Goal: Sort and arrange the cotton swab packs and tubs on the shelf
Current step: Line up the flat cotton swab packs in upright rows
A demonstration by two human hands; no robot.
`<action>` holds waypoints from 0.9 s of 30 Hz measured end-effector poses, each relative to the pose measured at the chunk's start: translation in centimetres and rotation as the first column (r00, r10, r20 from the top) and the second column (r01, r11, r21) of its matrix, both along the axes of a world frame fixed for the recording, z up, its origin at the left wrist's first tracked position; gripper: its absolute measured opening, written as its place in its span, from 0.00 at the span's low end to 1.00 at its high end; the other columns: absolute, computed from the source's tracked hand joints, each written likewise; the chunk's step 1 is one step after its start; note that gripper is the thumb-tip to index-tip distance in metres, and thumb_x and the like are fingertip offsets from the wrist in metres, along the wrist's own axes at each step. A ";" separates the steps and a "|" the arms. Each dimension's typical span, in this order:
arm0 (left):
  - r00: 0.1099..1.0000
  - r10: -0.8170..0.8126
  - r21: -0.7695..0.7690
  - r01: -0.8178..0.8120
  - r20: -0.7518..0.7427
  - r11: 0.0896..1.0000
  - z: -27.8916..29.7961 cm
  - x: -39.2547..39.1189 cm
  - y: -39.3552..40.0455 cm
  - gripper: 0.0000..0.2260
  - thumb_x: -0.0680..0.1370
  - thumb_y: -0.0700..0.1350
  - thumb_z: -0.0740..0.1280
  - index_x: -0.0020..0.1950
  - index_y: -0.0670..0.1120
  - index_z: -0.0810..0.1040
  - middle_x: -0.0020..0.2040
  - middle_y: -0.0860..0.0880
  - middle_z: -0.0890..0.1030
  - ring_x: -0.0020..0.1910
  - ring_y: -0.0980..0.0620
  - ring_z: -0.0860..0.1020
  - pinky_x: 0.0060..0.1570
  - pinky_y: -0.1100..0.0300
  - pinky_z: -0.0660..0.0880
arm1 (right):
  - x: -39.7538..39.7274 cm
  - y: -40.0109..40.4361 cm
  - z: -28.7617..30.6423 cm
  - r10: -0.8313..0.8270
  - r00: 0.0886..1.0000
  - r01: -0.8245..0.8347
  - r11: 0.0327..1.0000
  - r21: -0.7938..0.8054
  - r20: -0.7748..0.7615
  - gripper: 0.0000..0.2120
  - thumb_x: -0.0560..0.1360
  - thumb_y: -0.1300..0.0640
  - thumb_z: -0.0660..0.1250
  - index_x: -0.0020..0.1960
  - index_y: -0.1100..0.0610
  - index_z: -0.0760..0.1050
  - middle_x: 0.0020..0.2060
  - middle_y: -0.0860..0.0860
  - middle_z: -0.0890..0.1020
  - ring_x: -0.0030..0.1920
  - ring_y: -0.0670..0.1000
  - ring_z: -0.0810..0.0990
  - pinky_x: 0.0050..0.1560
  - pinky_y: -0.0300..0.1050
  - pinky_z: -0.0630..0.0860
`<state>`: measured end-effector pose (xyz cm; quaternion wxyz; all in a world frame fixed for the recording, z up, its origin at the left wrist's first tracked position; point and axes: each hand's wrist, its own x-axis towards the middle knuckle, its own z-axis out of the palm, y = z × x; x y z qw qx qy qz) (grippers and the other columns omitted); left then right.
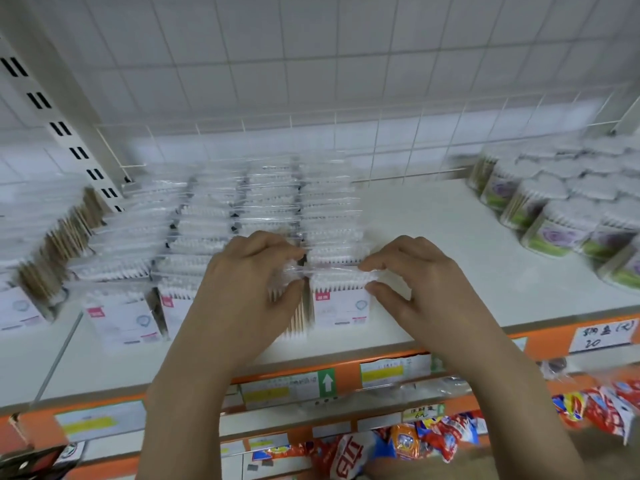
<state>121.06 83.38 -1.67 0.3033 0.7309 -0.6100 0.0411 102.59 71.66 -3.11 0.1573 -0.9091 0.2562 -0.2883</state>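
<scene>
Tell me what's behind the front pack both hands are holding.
Behind the front pack, a row of identical swab packs runs back to the wire grid. Their labels are covered.

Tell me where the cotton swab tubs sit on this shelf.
In the head view, the cotton swab tubs cluster at the shelf's far right, across a bare gap from the swab pack rows.

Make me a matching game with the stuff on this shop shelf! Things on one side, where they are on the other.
Things:
1. cotton swab tubs
2. front swab pack
3. snack bags
4. handwritten price tag

Places:
A. on the orange shelf edge, at the right
B. pinched between the left hand and the right hand
C. clustered at the right end of the shelf
D. on the lower shelf, below the hands

Pairs: 1-C, 2-B, 3-D, 4-A
</scene>
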 end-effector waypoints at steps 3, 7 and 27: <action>1.000 -0.015 -0.035 0.014 -0.008 0.999 0.2 -0.3 0.1 0.18 0.70 0.51 0.60 0.54 0.47 0.81 0.52 0.52 0.79 0.49 0.48 0.77 0.49 0.46 0.75 | 0.1 -0.4 0.2 0.012 1.000 -0.012 1.000 0.003 -0.016 0.11 0.70 0.57 0.65 0.51 0.54 0.80 0.44 0.49 0.80 0.44 0.49 0.76 0.43 0.33 0.68; 0.999 -0.012 -0.026 0.013 0.041 1.000 0.3 -0.8 -0.5 0.19 0.69 0.56 0.62 0.54 0.48 0.81 0.52 0.53 0.79 0.50 0.48 0.77 0.48 0.44 0.75 | 0.1 -0.8 0.5 0.066 0.997 -0.067 0.998 -0.004 -0.041 0.11 0.70 0.57 0.65 0.51 0.54 0.81 0.45 0.47 0.80 0.47 0.49 0.78 0.47 0.38 0.73; 0.976 0.053 0.014 -0.057 0.211 0.998 0.0 -0.9 -1.1 0.21 0.67 0.58 0.60 0.52 0.50 0.82 0.52 0.53 0.82 0.50 0.48 0.79 0.46 0.53 0.66 | 0.9 -2.1 0.3 0.194 0.972 -0.198 0.980 -0.023 -0.131 0.16 0.66 0.54 0.68 0.54 0.51 0.79 0.50 0.45 0.78 0.51 0.51 0.76 0.52 0.45 0.71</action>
